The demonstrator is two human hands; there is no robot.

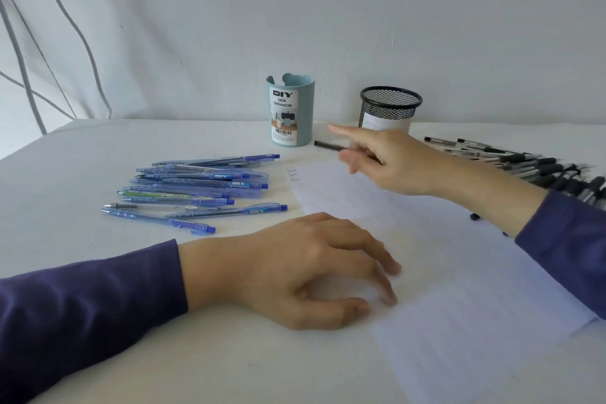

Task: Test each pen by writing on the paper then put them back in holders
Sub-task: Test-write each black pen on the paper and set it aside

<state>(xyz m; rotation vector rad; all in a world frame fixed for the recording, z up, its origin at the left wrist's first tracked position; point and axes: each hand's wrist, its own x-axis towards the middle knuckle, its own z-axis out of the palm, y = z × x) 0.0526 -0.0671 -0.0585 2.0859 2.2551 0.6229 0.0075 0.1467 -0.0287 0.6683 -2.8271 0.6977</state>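
Note:
My right hand (390, 161) grips a black pen (328, 145) above the far end of the white paper (459, 272), its index finger stretched out toward the holders. The pen points left, in front of the black mesh holder (390, 108). A pale blue desk organizer (290, 110) stands left of the mesh one. My left hand (314, 269) rests on the paper's left edge, fingers loosely spread, holding nothing. Three short written words (292, 175) show at the paper's far corner. Several blue pens (196, 187) lie on the left, several black pens (524, 164) on the right.
A white cloth covers the table (131, 272) and hangs as a backdrop. Two small dark caps or bits (474, 216) lie on the paper near my right forearm. Both holders stand at the back near the wall.

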